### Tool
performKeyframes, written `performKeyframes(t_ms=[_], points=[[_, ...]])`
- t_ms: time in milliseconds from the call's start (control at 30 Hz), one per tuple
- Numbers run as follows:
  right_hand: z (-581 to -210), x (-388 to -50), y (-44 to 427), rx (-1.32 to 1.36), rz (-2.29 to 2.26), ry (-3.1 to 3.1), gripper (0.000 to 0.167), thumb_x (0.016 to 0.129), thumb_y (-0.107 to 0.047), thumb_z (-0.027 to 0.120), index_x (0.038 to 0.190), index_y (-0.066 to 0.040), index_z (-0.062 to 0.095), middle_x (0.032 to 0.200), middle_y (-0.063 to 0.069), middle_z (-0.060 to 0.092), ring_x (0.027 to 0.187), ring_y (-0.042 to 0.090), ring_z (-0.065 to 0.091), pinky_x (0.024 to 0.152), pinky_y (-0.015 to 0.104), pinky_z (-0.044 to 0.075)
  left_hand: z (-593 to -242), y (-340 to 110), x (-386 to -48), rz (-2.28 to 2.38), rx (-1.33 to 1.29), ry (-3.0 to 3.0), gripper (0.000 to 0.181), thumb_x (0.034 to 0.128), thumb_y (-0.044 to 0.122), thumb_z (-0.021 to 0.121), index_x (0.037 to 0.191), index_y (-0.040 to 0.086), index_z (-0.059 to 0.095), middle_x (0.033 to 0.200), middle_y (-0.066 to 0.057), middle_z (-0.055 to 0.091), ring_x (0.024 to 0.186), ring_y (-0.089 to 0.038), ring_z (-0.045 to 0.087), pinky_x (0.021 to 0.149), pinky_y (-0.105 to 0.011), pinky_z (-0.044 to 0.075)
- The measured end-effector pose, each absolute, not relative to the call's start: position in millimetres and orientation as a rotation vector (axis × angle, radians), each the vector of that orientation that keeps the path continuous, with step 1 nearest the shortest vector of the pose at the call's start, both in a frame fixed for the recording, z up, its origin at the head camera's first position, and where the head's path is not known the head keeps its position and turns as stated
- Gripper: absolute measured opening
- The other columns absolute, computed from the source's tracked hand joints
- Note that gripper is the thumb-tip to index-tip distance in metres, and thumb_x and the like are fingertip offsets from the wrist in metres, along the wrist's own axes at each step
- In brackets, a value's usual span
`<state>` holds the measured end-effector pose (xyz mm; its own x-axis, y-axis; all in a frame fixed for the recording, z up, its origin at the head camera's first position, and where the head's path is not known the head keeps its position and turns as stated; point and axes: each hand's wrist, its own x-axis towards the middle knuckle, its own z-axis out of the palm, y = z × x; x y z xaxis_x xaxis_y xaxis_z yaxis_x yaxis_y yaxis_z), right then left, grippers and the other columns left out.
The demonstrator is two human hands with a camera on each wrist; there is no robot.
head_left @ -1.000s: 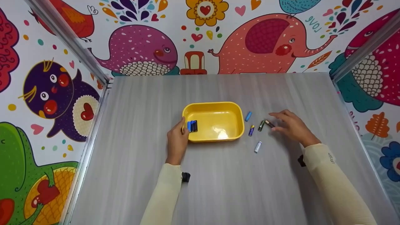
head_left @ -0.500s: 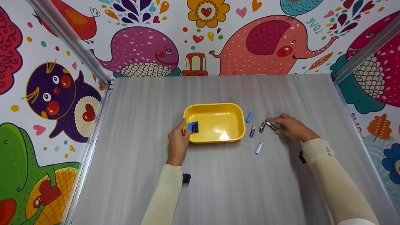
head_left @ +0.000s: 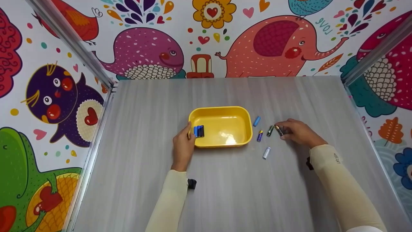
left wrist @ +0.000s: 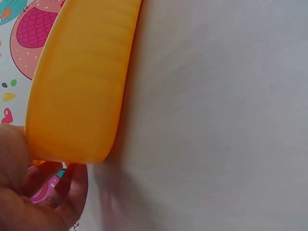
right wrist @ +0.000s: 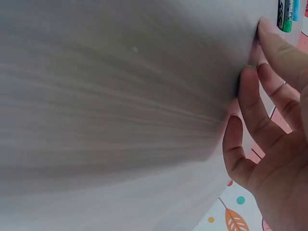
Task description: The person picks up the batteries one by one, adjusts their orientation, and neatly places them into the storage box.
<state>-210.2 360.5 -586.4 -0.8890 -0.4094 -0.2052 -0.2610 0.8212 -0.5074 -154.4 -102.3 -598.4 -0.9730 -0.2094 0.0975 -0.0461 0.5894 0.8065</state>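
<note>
A yellow plastic tray [head_left: 225,142] sits on the table; in the left wrist view its outer wall [left wrist: 79,91] fills the upper left. My left hand [head_left: 184,146] grips the tray's left rim, thumb over the edge. Inside, beside that thumb, blue and black batteries [head_left: 199,131] lie side by side. On the right, my right hand [head_left: 299,132] pinches a black-and-gold battery [head_left: 279,130] between thumb and fingers at table level. Just left of it lies a dark green battery [head_left: 270,130], also seen as a green-and-black battery [right wrist: 285,17] in the right wrist view.
Between the tray and my right hand lie a light blue battery [head_left: 257,121] and a purple-and-yellow battery [head_left: 260,136]. A white battery [head_left: 266,153] is nearer the front. The grey table [head_left: 154,106] is bordered by cartoon-printed walls [head_left: 206,35] with metal frame posts [head_left: 69,42].
My right hand has come down from beside the black-and-gold battery, closed its fingertips on it and turned it a little. My left hand stays on the tray rim.
</note>
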Motion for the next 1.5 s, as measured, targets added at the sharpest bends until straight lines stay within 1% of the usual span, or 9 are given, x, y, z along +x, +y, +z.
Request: performKeyframes(t_ms=[233, 367, 533, 833, 1067, 1167, 1333, 1400, 1500], points=[[-592.3, -204.7, 357.8, -0.371, -0.734, 2.703, 0.053, 0.085, -0.020, 0.083, 0.136, -0.017, 0.065, 0.112, 0.011, 0.063, 0.101, 0.029, 0.058, 0.089, 0.052, 0.056, -597.6, -102.8, -153.3, -1.327, 0.215, -2.639, 0.051, 0.0967, 0.005, 0.062, 0.147, 0.013, 0.055, 0.146, -0.004, 0.060, 0.118, -0.014, 0.063, 0.100, -0.034, 0.055], [-597.3, -202.6, 358.0, -0.321, -0.764, 2.716, 0.052, 0.083, -0.027, 0.085, 0.132, -0.018, 0.066, 0.110, 0.009, 0.062, 0.099, 0.027, 0.055, 0.085, 0.045, 0.055, -597.7, -103.1, -153.4, -1.324, 0.212, -2.637, 0.051, 0.0966, 0.005, 0.062, 0.147, 0.013, 0.055, 0.146, -0.005, 0.060, 0.113, -0.014, 0.063, 0.099, -0.034, 0.056], [-602.6, -200.1, 360.0, -0.306, -0.815, 2.746, 0.050, 0.082, -0.031, 0.086, 0.127, -0.018, 0.067, 0.107, 0.007, 0.062, 0.095, 0.025, 0.053, 0.080, 0.037, 0.049, -598.0, -103.2, -153.3, -1.332, 0.214, -2.634, 0.051, 0.0966, 0.004, 0.062, 0.147, 0.013, 0.055, 0.146, -0.005, 0.060, 0.107, -0.015, 0.063, 0.096, -0.034, 0.057], [-606.0, -197.2, 360.7, -0.280, -0.922, 2.767, 0.047, 0.080, -0.029, 0.088, 0.122, -0.018, 0.069, 0.107, 0.005, 0.063, 0.095, 0.023, 0.053, 0.080, 0.031, 0.048, -597.3, -103.1, -152.3, -1.339, 0.220, -2.637, 0.051, 0.0970, 0.005, 0.062, 0.147, 0.013, 0.055, 0.146, -0.004, 0.060, 0.110, -0.014, 0.063, 0.098, -0.035, 0.056], [-601.3, -198.3, 357.1, -0.349, -0.996, 2.817, 0.049, 0.076, -0.025, 0.091, 0.118, -0.013, 0.070, 0.105, 0.008, 0.066, 0.094, 0.023, 0.057, 0.080, 0.026, 0.049, -597.8, -103.1, -153.2, -1.346, 0.238, -2.639, 0.051, 0.0973, 0.006, 0.062, 0.147, 0.015, 0.056, 0.146, -0.002, 0.060, 0.112, -0.015, 0.063, 0.101, -0.034, 0.055], [-597.0, -199.4, 354.0, -0.361, -1.018, 2.819, 0.050, 0.076, -0.025, 0.091, 0.119, -0.013, 0.069, 0.105, 0.008, 0.066, 0.094, 0.023, 0.058, 0.079, 0.026, 0.051, -597.7, -102.9, -153.0, -1.348, 0.236, -2.639, 0.051, 0.0974, 0.007, 0.062, 0.147, 0.014, 0.056, 0.146, -0.002, 0.060, 0.110, -0.015, 0.063, 0.100, -0.034, 0.055], [-586.2, -204.0, 344.4, -0.393, -1.047, 2.815, 0.054, 0.077, -0.027, 0.090, 0.124, -0.012, 0.068, 0.106, 0.007, 0.066, 0.095, 0.025, 0.061, 0.080, 0.035, 0.056, -597.9, -103.0, -153.2, -1.332, 0.223, -2.638, 0.050, 0.0976, 0.007, 0.062, 0.147, 0.014, 0.056, 0.146, -0.003, 0.061, 0.105, -0.015, 0.062, 0.097, -0.034, 0.057], [-580.8, -206.1, 339.3, -0.395, -1.048, 2.804, 0.056, 0.078, -0.031, 0.089, 0.127, -0.013, 0.067, 0.108, 0.006, 0.066, 0.097, 0.025, 0.061, 0.080, 0.033, 0.057, -597.9, -103.0, -153.3, -1.326, 0.219, -2.638, 0.050, 0.0975, 0.007, 0.062, 0.147, 0.014, 0.056, 0.146, -0.003, 0.061, 0.105, -0.015, 0.063, 0.097, -0.034, 0.056], [-571.8, -209.2, 330.5, -0.365, -1.049, 2.785, 0.058, 0.080, -0.035, 0.087, 0.130, -0.015, 0.066, 0.111, 0.005, 0.065, 0.099, 0.024, 0.061, 0.079, 0.024, 0.056, -597.5, -103.3, -153.1, -1.334, 0.216, -2.634, 0.050, 0.0974, 0.006, 0.062, 0.147, 0.014, 0.056, 0.146, -0.003, 0.061, 0.109, -0.014, 0.063, 0.099, -0.034, 0.056]])
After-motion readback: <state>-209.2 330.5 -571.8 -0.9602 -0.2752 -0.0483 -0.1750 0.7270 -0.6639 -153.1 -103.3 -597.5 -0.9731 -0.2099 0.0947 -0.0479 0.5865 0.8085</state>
